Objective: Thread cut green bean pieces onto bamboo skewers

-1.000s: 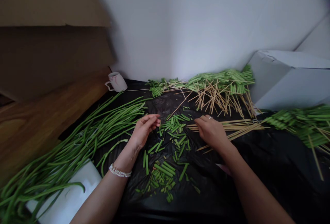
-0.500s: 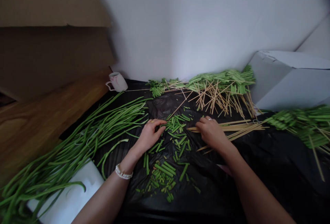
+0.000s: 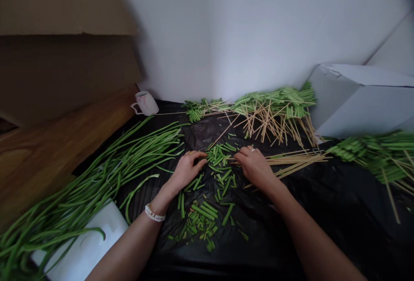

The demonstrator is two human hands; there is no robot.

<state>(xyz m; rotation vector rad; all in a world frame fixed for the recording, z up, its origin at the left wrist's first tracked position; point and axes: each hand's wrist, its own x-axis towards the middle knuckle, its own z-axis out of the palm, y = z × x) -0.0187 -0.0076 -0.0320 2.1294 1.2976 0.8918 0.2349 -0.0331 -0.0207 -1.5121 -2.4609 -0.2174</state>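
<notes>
left hand curled narrow at the cut long beans, right hand narrow by bamboo skewers, any grip unclear; white mug with pink mark too small to read

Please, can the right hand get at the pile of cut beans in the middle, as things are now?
Probably yes: the right hand rests just beside the cut beans, its fingers almost at them, and nothing stands between.

White beaded bracelet on left wrist, ring on right hand
</notes>
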